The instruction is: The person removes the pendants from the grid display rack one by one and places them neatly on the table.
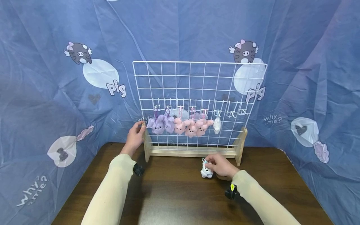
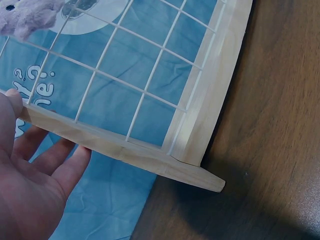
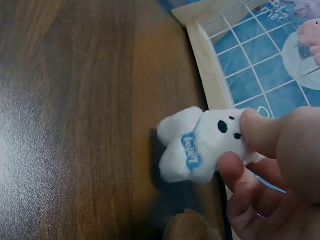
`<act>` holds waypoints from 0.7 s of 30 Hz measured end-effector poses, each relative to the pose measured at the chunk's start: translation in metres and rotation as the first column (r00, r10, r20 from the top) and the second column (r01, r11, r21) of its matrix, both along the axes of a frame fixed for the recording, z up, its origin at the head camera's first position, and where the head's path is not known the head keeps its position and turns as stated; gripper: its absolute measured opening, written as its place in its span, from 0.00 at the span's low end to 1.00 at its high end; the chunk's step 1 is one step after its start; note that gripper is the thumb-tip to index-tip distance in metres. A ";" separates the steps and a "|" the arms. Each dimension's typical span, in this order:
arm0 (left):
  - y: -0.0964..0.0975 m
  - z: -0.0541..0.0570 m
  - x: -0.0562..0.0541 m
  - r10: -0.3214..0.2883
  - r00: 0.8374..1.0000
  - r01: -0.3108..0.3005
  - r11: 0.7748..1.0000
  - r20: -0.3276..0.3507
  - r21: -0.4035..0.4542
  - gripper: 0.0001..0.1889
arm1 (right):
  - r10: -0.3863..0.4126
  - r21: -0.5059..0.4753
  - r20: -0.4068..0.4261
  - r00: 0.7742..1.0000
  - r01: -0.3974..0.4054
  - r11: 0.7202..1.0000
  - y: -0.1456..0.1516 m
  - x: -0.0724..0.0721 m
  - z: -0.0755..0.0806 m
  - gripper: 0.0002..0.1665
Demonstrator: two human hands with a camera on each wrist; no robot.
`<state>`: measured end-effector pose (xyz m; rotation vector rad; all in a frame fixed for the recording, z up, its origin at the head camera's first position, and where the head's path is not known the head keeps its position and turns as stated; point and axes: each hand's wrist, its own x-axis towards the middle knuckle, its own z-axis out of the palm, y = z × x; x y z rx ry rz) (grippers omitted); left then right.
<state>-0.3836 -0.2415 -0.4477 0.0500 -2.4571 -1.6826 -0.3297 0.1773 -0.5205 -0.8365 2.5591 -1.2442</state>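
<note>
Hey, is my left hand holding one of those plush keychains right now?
No, the left hand grips the wooden upright at the side of the white wire grid.

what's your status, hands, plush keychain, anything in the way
Left hand gripping wooden stand. Right hand pinching white plush keychain. Nothing visibly blocking bare hooks.

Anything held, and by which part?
Right hand pinches the white plush charm by its head; left hand holds the rack's wooden side post near its top.
</note>
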 end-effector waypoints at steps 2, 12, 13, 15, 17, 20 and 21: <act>0.000 0.000 0.001 0.000 1.000 0.000 1.000 0.000 0.002 0.23 | -0.004 0.016 -0.011 1.000 0.004 1.000 0.000 0.000 -0.002 0.04; 0.002 0.000 0.000 0.004 0.999 -0.005 1.000 -0.039 -0.006 0.23 | -0.070 0.113 -0.092 0.993 0.081 0.990 -0.004 0.002 0.001 0.08; 0.002 0.000 0.000 -0.001 0.999 0.001 1.000 -0.035 -0.005 0.23 | -0.077 0.116 -0.083 0.994 0.087 0.989 -0.004 0.003 0.001 0.09; 0.001 0.000 0.000 -0.001 1.000 0.001 1.000 -0.026 -0.004 0.23 | -0.090 0.124 -0.062 0.994 0.097 0.988 -0.006 0.004 0.001 0.12; 0.001 0.000 0.000 0.000 1.000 0.000 1.000 -0.020 -0.002 0.23 | -0.108 0.141 -0.036 0.993 0.112 0.984 -0.007 0.005 0.001 0.14; 0.001 0.000 -0.001 0.001 1.000 -0.001 1.000 -0.014 0.000 0.24 | -0.119 0.170 -0.022 0.993 0.121 0.978 -0.008 0.007 0.002 0.17; 0.001 0.000 -0.001 0.002 1.000 -0.002 1.000 -0.013 0.000 0.24 | -0.120 0.181 -0.023 0.992 0.122 0.976 -0.008 0.007 0.003 0.17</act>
